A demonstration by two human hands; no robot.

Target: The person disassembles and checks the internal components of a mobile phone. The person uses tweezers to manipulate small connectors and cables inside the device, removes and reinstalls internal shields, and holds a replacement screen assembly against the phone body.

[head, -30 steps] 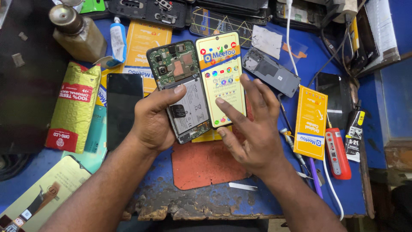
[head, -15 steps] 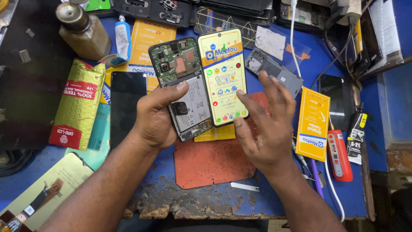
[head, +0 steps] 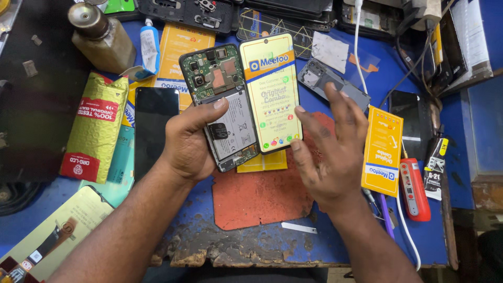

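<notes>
Opened black smartphone [head: 222,107] with bare green circuit board and grey battery sits gripped in the left hand [head: 191,139], above the worn orange rubber mat [head: 262,196]. At its 3 o'clock, touching, stands a yellow-filmed replacement screen [head: 272,91]. At that screen's 4 o'clock, the right hand [head: 330,152] is spread open, fingertips on its edge.

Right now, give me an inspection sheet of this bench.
Surface: blue bench, front edge worn, with a red-orange mat.
Job's things: opened phone, circuit board and battery exposed; replacement screen under a yellow film beside it.
Clutter: dark screen, gold pouch, yellow box, glue tube, bottle.
Hands: left hand grips the opened phone; right hand open, fingertips at the screen's edge.
Cables: white cable.
Surroundings: phone parts along the back.
</notes>
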